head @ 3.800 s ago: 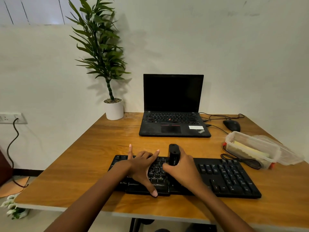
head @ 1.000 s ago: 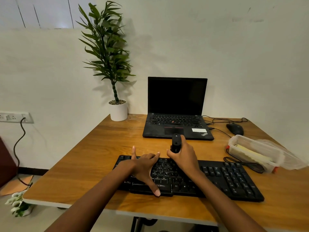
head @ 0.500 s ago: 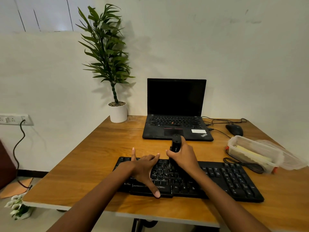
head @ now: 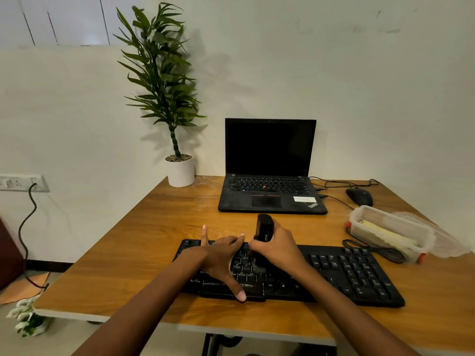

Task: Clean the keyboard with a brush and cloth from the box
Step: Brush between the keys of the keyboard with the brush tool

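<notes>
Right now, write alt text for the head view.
A person's right hand grips a black brush, bristles down on a black keyboard; the left hand rests on its keys. A laptop, plant, mouse and clear box share the desk.

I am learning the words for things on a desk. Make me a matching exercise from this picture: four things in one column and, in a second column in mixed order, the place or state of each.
Things
1. brush
2. laptop
3. mouse
4. clear box

Places or states
A. open, screen dark, at the back of the table
B. behind the right end of the keyboard, something pale yellow inside
C. held upright in the right hand, bristles down on the keys
D. right of the laptop, with a cable

Pairs: 1-C, 2-A, 3-D, 4-B
</notes>
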Available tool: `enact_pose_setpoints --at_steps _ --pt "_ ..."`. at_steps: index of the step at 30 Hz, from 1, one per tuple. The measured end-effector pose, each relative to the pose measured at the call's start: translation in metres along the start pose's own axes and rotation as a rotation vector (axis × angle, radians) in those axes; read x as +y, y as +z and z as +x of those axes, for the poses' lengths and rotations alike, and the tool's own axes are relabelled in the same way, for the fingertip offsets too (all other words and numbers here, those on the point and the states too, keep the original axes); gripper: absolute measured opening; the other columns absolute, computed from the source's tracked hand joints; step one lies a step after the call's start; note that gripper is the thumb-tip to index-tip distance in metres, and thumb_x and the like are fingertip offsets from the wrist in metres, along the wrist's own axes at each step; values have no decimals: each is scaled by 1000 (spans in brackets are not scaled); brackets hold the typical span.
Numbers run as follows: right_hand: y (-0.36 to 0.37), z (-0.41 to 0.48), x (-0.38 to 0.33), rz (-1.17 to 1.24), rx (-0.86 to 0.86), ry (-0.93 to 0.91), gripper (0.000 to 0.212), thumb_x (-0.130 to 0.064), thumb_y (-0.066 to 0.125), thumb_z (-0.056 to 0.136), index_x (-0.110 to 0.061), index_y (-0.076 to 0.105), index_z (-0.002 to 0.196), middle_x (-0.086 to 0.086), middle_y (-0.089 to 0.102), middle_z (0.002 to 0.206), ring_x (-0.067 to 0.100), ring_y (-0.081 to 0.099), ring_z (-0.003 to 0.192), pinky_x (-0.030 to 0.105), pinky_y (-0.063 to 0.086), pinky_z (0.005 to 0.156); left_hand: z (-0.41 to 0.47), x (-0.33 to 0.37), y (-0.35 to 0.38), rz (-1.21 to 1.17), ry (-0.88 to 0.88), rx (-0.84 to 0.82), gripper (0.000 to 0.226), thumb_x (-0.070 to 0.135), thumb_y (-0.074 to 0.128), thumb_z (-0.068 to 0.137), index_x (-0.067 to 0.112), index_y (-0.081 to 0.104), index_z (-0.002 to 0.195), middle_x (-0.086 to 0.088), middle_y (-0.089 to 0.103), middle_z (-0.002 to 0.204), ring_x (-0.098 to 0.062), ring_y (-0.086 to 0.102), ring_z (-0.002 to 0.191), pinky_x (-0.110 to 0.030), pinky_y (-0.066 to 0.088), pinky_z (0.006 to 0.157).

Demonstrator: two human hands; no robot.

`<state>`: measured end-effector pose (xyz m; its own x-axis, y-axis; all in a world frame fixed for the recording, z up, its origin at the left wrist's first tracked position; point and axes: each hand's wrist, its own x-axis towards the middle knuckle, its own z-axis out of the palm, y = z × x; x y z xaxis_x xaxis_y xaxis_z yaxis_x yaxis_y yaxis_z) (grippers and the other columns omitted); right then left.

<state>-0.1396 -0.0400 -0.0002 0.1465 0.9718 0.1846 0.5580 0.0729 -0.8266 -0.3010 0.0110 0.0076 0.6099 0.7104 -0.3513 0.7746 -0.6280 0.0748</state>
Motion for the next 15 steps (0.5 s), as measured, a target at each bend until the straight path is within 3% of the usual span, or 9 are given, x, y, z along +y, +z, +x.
enact_pose_setpoints --at_steps 3,6,12,15 --pt "1 22 7 -98 143 -59 34 -28 72 76 -20 47 98 -6 59 79 15 60 73 26 50 62 0 -1 1 -13 -7 0 127 68 67 68 21 -22 147 1 -8 159 -20 -11 146 -60 -36 88" --pt "4 21 4 -123 178 -71 38 -30 71 77 -18 46 104 -5 60 83 15 62 75 31 54 65 1 -1 1 -15 -6 0 127 68 67 68 21 -21 147 1 -9 159 -19 -12 146 -60 -36 88" --pt "9 -36 -1 -10 -25 -39 38 -27 71 74 -33 44 100 -7 60 78 6 61 70 20 51 58 2 -3 3 -15 9 -9 127 66 67 69 20 -23 147 0 -12 159 -19 -14 145 -60 -36 88" --pt "2 -27 -3 34 -71 -13 31 -23 73 74 -27 48 92 -8 58 77 4 58 68 11 43 53 2 -3 3 -5 6 -10 127 67 66 69 20 -23 146 -1 -13 159 -20 -14 145 -61 -35 89"
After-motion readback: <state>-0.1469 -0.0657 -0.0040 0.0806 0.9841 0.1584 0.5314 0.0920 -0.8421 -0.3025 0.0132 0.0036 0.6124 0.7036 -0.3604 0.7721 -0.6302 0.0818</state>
